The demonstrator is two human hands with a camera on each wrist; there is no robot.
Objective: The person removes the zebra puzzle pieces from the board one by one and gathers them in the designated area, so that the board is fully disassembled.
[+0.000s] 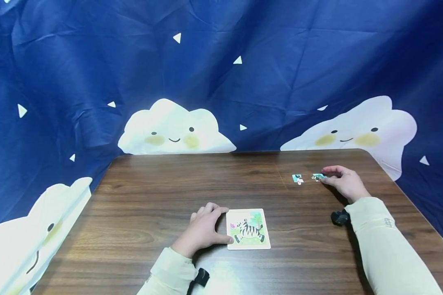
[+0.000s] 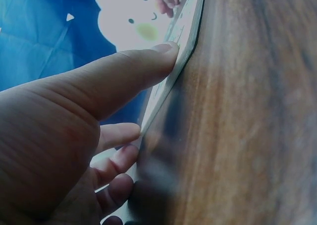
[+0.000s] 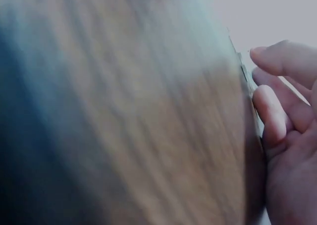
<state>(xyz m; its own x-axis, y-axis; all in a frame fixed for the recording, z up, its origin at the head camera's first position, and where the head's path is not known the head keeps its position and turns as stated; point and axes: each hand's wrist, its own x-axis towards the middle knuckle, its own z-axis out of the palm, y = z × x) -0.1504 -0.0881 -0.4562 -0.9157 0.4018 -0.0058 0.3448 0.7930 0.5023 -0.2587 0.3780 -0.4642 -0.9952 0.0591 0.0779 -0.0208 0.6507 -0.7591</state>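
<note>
In the head view, a square zebra puzzle board (image 1: pixel 249 229) with a pale border lies flat on the table. My left hand (image 1: pixel 204 229) rests at its left side, index finger by the far corner and thumb on the near one. The left wrist view shows the straight left thumb (image 2: pixel 133 69) pressing the rim of the board (image 2: pixel 187 41). At the back right my right hand (image 1: pixel 344 183) reaches to a blue-and-white puzzle piece (image 1: pixel 317 177). Its thumb is at the piece, with the index finger spread apart. Another puzzle piece (image 1: pixel 297 179) lies just left.
The brown wooden table (image 1: pixel 162 192) ends at a blue cloth backdrop (image 1: pixel 206 73) with white clouds. Dark wrist devices sit below both hands. The right wrist view is blurred and mostly table.
</note>
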